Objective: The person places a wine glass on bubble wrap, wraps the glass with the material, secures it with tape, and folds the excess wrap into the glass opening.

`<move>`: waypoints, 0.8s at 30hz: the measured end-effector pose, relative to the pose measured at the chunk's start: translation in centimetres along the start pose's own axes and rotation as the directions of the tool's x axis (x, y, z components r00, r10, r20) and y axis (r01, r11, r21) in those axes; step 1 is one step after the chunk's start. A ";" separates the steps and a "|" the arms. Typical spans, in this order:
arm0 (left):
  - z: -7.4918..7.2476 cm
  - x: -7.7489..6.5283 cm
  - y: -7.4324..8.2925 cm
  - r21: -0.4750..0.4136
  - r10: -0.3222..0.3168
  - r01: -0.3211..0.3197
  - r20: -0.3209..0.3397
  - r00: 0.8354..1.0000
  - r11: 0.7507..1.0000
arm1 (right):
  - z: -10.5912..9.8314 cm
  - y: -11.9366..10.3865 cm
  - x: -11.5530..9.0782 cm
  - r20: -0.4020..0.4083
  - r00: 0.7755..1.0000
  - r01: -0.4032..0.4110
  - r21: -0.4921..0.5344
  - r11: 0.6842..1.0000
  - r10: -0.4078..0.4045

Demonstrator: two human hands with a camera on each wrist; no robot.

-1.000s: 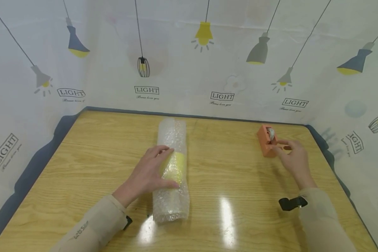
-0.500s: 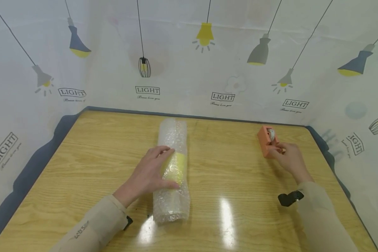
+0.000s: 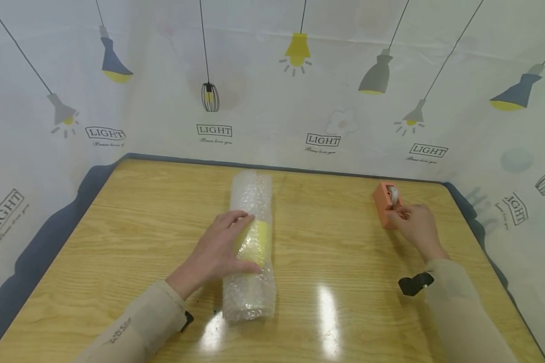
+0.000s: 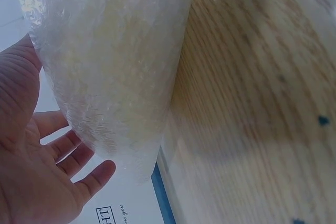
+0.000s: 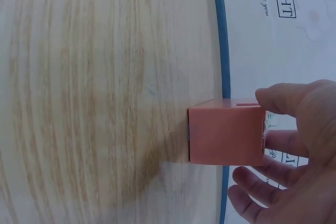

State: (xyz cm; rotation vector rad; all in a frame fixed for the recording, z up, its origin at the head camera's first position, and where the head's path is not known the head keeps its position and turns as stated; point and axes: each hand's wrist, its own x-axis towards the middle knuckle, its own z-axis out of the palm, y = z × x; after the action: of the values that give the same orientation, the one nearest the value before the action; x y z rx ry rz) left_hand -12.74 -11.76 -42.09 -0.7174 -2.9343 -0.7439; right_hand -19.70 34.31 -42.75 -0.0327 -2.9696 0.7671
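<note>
A roll-shaped bundle of bubble wrap (image 3: 250, 297), with something yellow (image 3: 256, 239) showing through it, lies lengthwise on the table. My left hand (image 3: 211, 252) rests on its left side, thumb and fingers spread. In the left wrist view the fingers (image 4: 73, 158) lie loosely along the bubble wrap's side. An orange tape dispenser (image 3: 381, 201) with a roll of tape (image 3: 393, 194) stands at the back right. My right hand (image 3: 420, 227) is at its front end, thumb and index finger pinching at the tape's end; the strip between them is hidden. The right wrist view shows the thumb (image 5: 278, 98) against the dispenser's upper edge.
The wooden table (image 3: 327, 242) ends at a dark blue border (image 3: 300, 171) along the back. White walls (image 3: 254, 91) printed with hanging lamps enclose it on three sides. Black straps (image 3: 415, 284) sit at both wrists.
My right thumb and index finger have closed together at the front of the tape dispenser, and that hand has moved slightly left. The left hand keeps its place on the bubble wrap bundle.
</note>
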 end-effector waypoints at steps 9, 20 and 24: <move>0.0 0.0 0.2 -0.002 0.009 -0.009 -0.001 1.000 1.000 | 0.5 -0.2 0.1 -0.077 0.997 -0.001 -0.039 0.999 -0.002; 0.1 0.1 0.1 0.007 0.028 -0.027 -0.008 1.000 1.000 | 0.8 -1.3 -0.3 -0.130 0.991 -0.025 0.004 1.000 0.025; 0.1 0.2 0.1 0.003 0.030 -0.030 -0.007 1.000 1.000 | 0.9 -1.6 -0.4 -0.141 0.989 -0.034 -0.014 0.999 0.032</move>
State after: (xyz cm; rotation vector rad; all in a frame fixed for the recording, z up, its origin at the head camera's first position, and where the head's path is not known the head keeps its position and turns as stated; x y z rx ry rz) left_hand -12.85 -11.56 -42.06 -0.7555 -2.9110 -0.7377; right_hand -19.39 32.51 -42.77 -0.1320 -2.8477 0.7130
